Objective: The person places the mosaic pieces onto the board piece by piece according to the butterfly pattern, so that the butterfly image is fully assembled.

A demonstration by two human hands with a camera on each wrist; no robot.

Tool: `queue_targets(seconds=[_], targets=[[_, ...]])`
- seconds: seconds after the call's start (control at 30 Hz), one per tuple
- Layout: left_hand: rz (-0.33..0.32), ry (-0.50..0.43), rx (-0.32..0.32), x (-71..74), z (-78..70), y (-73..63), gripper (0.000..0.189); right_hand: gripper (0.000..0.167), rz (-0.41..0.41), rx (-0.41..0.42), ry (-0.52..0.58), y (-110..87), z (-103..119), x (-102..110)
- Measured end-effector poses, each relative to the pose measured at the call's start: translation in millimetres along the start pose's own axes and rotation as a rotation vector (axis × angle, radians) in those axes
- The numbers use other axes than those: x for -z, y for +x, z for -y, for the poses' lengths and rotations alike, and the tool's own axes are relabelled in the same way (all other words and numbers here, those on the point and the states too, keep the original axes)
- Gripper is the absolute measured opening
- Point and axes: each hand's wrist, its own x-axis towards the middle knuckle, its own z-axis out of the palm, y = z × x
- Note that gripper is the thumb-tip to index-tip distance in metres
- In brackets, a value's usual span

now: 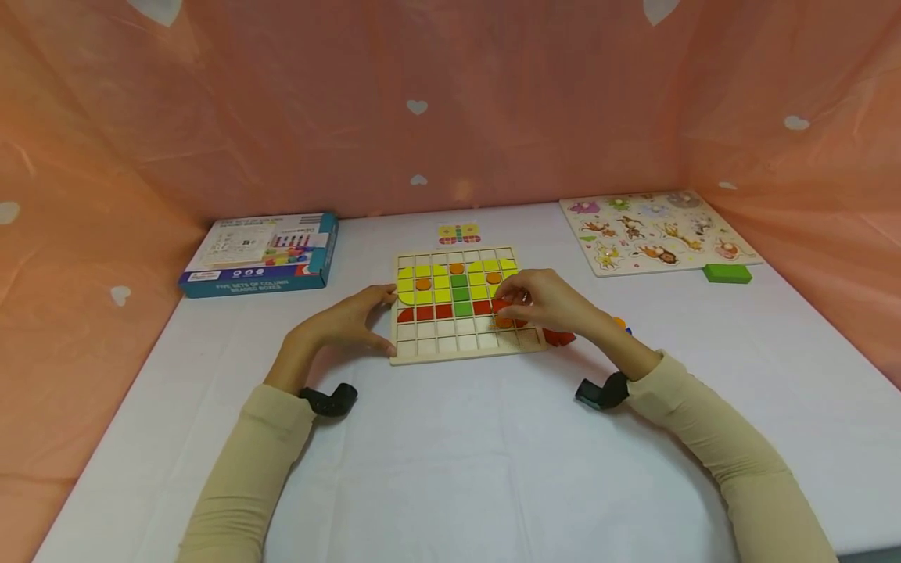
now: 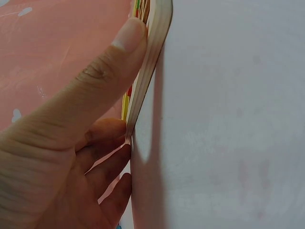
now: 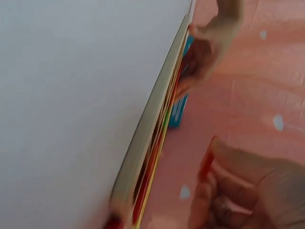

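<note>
A wooden grid board (image 1: pixel 427 346) lies on the table with yellow pieces (image 1: pixel 406 285), red pieces (image 1: pixel 425 313), green pieces (image 1: pixel 461 295) and orange round pieces (image 1: pixel 422 283) in its cells. Along its left edge rests my left hand (image 1: pixel 349 317), thumb near the front corner and fingers farther back, spread apart. Over the board's right side, my right hand (image 1: pixel 549 301) pinches a thin red piece (image 3: pixel 207 164) between thumb and fingers. In the right wrist view this piece is held up off the board. The hand hides some cells beneath it.
Behind the board lies a small pattern card (image 1: pixel 459 234). Loose red pieces (image 1: pixel 559 338) sit by the right edge, partly covered by the hand. A blue box (image 1: pixel 260 254) stands back left; an animal puzzle board (image 1: pixel 655 231) and a green block (image 1: pixel 727 274) are back right.
</note>
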Motion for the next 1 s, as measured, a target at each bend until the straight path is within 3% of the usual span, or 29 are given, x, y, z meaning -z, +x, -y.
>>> queue_targets(seconds=[0.23,0.5,0.67,0.87,1.0], targets=[[-0.004,0.006,-0.013,-0.7,0.6,1.7,0.099,0.027,0.011,-0.1,0.022,12.4,0,-20],[-0.005,0.001,-0.003,-0.9,0.6,1.4,0.099,0.026,-0.012,-0.104,-0.036,14.8,-5,-30],[-0.002,0.001,-0.003,0.0,-0.5,0.9,0.1,0.03,-0.022,-0.056,-0.074,15.4,-6,-30],[0.0,0.0,-0.001,0.4,-1.3,0.2,0.099,0.025,0.059,0.09,-0.05,15.7,-10,-29],[-0.001,0.001,-0.001,0.1,-0.6,0.3,0.099,0.021,0.078,0.134,-0.059,16.1,-12,-32]])
